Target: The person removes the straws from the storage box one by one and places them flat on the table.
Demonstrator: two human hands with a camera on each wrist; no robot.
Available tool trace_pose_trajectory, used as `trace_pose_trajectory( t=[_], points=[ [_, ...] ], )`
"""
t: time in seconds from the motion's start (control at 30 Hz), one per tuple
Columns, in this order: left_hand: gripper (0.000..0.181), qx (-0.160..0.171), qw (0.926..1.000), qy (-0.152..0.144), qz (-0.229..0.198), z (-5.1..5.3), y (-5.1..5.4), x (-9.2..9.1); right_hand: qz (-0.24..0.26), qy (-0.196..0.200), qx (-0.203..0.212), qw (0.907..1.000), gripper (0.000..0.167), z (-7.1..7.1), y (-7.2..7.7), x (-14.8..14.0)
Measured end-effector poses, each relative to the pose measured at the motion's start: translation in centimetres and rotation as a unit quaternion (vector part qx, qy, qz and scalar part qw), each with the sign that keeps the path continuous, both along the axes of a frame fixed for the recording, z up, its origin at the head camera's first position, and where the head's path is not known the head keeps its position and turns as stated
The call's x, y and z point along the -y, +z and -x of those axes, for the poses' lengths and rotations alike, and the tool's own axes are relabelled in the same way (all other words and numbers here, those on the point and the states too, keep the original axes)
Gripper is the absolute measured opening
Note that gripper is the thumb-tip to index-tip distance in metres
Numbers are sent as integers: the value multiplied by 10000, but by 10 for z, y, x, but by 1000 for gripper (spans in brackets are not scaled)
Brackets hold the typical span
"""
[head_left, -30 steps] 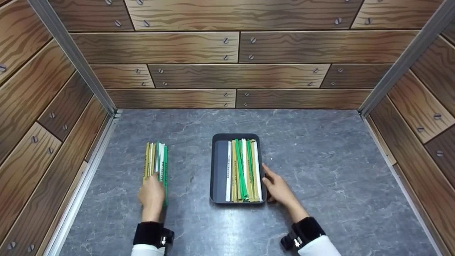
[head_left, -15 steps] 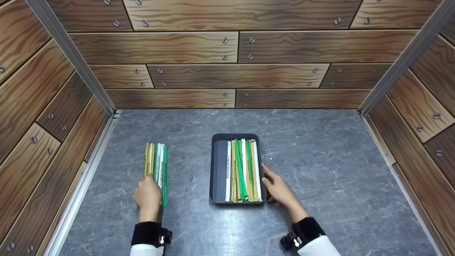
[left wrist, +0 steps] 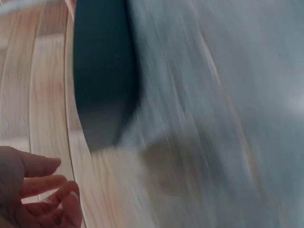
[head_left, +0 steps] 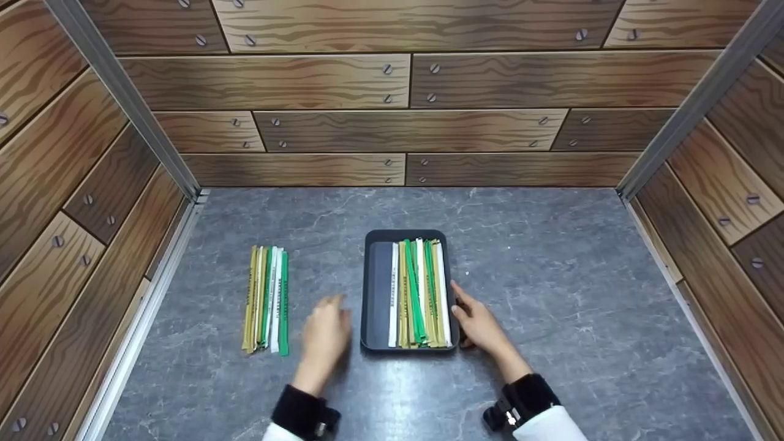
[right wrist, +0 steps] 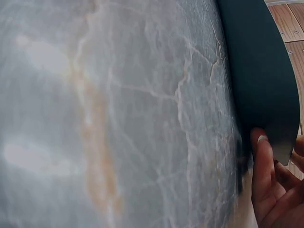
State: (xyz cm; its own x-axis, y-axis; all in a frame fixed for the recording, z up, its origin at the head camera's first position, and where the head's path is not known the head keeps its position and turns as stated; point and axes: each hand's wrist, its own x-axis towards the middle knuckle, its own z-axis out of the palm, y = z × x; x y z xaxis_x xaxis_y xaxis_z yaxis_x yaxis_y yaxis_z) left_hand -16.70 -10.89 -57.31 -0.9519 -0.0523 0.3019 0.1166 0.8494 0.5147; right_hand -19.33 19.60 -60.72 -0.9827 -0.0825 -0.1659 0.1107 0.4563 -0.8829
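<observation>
My left hand (head_left: 324,331) is over the tabletop between a row of wrapped straws (head_left: 267,300) and a dark tray (head_left: 378,294), touching neither. In the left wrist view its fingers (left wrist: 40,183) hang loosely bent with nothing in them. The straws are slim, in gold, white and green with small dark print, lying side by side. More such straws (head_left: 418,294) lie in the tray's right part; a green one slants across the others. My right hand (head_left: 484,327) touches the tray's right side with its fingertips. In the right wrist view, a finger (right wrist: 261,156) rests against the outer wall.
The grey marbled tabletop (head_left: 600,294) carries the tray and the loose row. Wood-patterned panels (head_left: 404,131) close off the back and both sides, with metal posts (head_left: 698,92) at the corners. The tray's left strip (head_left: 381,275) shows bare floor.
My left hand has lifted off the loose row of straws and moved right, toward the tray, uncovering the row's lower ends. The right hand and the tray have stayed put.
</observation>
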Motion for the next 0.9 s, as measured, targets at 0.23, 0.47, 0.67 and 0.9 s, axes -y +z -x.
trace_pose_trajectory(
  t=[0.23, 0.47, 0.67, 0.9],
  points=[
    [37, 0, 9987, -509, -88, -3, 4, -47, 3, -47, 92, 9999, 57, 0, 0, 1],
    [40, 559, 9951, -811, -82, 1, -8, -74, 47, -58, 113, 9999, 58, 0, 0, 0],
    [39, 847, 9929, -778, 297, 6, -19, -83, 22, -70, 137, 9999, 57, 0, 0, 1],
    [34, 889, 9919, -758, 505, 8, -27, -85, -13, -75, 127, 9999, 57, -1, 1, 1]
  ],
)
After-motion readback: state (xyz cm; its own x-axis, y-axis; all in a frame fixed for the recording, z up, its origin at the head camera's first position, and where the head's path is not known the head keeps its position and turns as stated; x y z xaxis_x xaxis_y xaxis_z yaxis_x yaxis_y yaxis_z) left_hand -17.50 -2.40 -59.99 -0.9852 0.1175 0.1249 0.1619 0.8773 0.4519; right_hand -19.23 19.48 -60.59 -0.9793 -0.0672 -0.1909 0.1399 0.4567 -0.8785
